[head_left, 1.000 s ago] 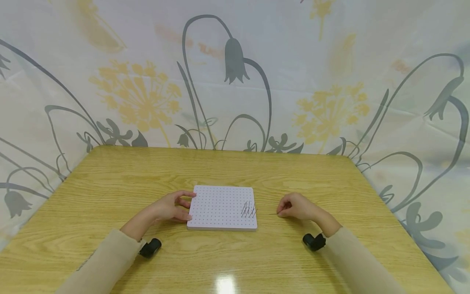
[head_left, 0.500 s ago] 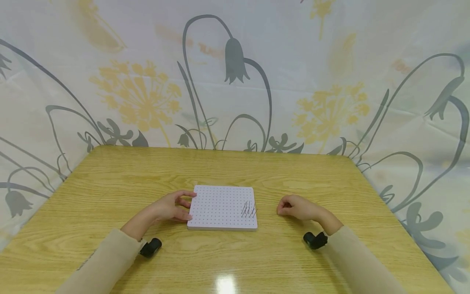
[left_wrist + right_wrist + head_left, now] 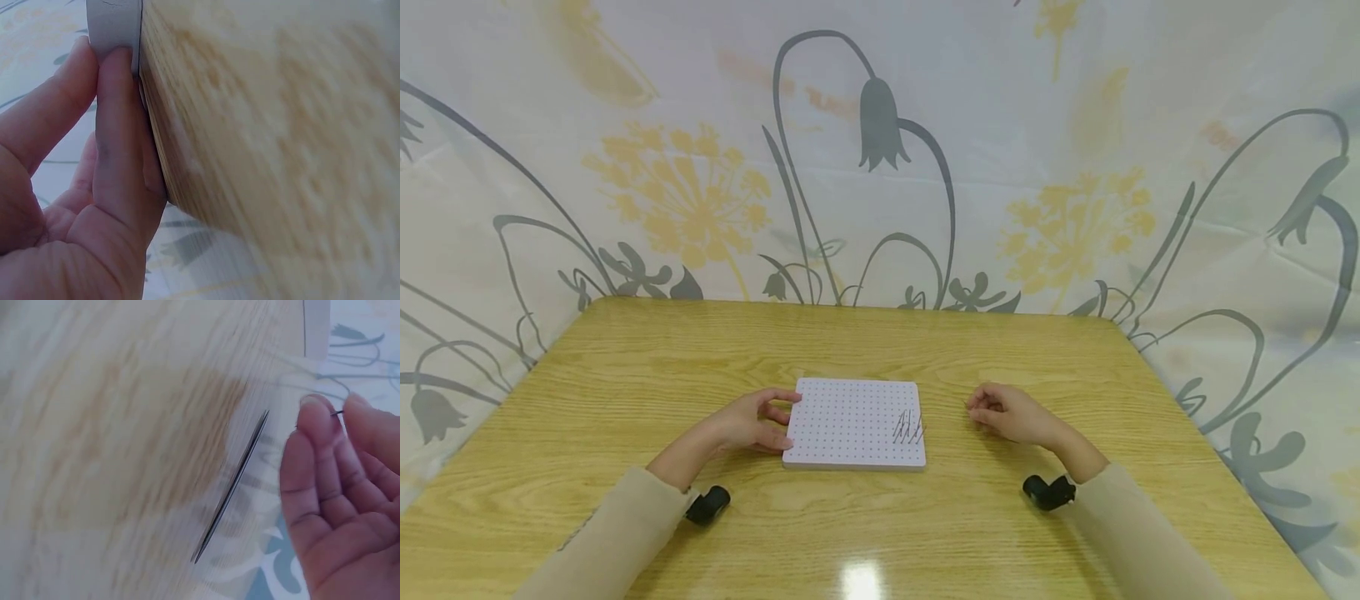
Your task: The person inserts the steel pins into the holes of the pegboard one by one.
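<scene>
A white pegboard [image 3: 850, 423] with rows of small holes lies on the table, and several thin dark metal pins [image 3: 908, 427] stand slanted near its right edge. My left hand [image 3: 748, 422] holds the board's left edge, fingertips and thumb against it; the left wrist view shows fingers [image 3: 115, 137] touching the board's side [image 3: 114, 24]. To the right of the board, my right hand [image 3: 1011, 414] is apart from it, thumb and index pinching a thin metal pin [image 3: 337, 413], mostly hidden by the fingers. Another pointed metal pin [image 3: 231, 487] lies near this hand in the right wrist view.
The wooden table [image 3: 865, 342] reaches back to a flower-printed cloth [image 3: 700, 125] that also hangs at both sides. Black wrist cameras [image 3: 707, 506] are strapped at the sleeves.
My right hand has shifted slightly away from me and its fingers have turned. The pin that stuck out leftward from it is now mostly hidden. The left hand and board stay put.
</scene>
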{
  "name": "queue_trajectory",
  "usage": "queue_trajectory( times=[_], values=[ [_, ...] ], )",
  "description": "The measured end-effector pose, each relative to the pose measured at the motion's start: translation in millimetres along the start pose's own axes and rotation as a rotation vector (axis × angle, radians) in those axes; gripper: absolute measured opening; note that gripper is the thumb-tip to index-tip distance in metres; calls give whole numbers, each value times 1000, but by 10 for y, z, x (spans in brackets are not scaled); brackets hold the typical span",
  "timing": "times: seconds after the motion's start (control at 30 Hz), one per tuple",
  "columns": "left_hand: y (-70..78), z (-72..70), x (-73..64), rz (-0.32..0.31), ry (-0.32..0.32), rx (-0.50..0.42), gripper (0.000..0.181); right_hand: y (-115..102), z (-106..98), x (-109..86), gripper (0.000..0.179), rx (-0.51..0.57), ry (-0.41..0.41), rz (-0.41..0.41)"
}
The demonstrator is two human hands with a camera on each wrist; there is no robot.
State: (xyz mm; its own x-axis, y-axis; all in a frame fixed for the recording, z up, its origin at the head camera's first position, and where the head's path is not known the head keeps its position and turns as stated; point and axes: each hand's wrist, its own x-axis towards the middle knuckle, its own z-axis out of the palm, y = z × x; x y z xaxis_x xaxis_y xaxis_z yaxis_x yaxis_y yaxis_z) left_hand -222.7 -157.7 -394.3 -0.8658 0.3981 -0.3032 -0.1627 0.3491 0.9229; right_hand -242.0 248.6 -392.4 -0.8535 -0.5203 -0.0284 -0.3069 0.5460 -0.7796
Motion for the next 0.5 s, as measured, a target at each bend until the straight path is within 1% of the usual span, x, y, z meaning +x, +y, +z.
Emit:
queue_trajectory(
  times=[0.13, 0.2, 0.33, 0.5],
  values=[
    [1, 4, -5, -2, 1, -3, 70, -21, 26, 7, 11, 17, 58, 0],
    [8, 7, -10, 1, -3, -3, 70, -49, 45, 8, 9, 38, 73, -1],
    [13, 9, -16, 10, -11, 1, 70, -114, 77, 0, 10, 63, 84, -33],
    [13, 8, -13, 8, -12, 3, 69, -197, 124, -5, 13, 106, 77, -80]
  ],
)
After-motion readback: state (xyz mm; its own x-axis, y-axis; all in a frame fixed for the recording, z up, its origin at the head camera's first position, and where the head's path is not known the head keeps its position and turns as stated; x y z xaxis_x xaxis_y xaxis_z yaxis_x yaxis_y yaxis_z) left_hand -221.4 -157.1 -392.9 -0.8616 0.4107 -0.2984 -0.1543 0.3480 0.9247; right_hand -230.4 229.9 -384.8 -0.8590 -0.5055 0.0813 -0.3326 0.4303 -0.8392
